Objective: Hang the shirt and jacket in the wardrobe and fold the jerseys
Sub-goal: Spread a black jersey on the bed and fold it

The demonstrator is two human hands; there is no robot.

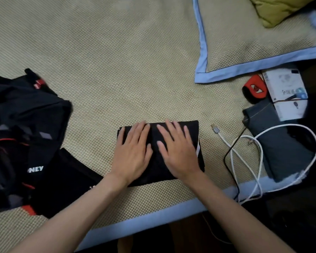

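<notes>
One wide woven mat (117, 70) is used as the folding surface, with a heap of dark garments (24, 136) kept aside at its left, presumably awaiting folding. Near the mat's front edge a black jersey (173, 130), already folded into a compact rectangle, is pressed flat under the left hand (133, 154) and right hand (177, 152), fingers extended and slightly spread, gripping nothing, apparently to set the creases.

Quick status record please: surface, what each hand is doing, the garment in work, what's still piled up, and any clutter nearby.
surface: woven mat with blue edging
left hand: flat, palm down on the folded jersey
right hand: flat on the same jersey, beside the left
jersey: black, folded to a compact rectangle, near the mat's front edge
pile: dark unfolded clothes with red trim, on the left
clutter: white cable, black cable, white box on the right
pillow: upper right
</notes>
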